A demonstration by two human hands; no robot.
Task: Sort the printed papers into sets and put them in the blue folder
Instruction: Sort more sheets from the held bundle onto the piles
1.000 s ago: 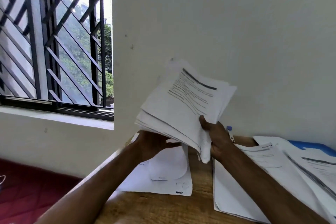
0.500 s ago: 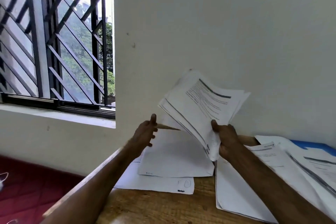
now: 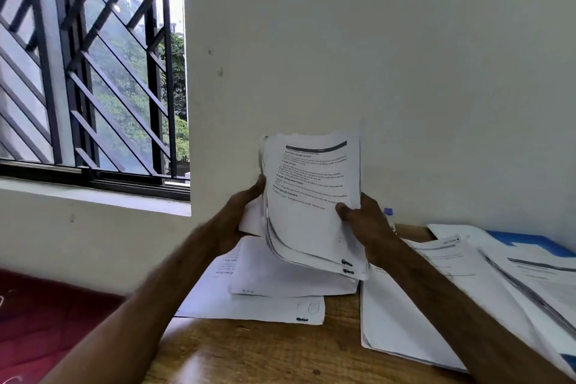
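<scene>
I hold a stack of printed papers (image 3: 311, 206) upright above the wooden table (image 3: 265, 352), printed side towards me. My right hand (image 3: 363, 223) grips its right edge, thumb on the front page. My left hand (image 3: 241, 212) is at the stack's left edge, fingers behind it. Two loose sheets (image 3: 265, 293) lie face down on the table under the stack. More printed sets (image 3: 467, 262) are spread to the right, and they cover most of the blue folder (image 3: 530, 241) at the far right by the wall.
A white wall stands directly behind the table. A barred window (image 3: 93, 72) is at the left, above a sill. A pen-like object (image 3: 389, 218) stands behind my right hand. A red surface (image 3: 37, 321) lies lower left, beyond the table's edge.
A sheet went down from my left hand onto the table pile. My left hand then came back to the stack's left edge, and the stack turned upright.
</scene>
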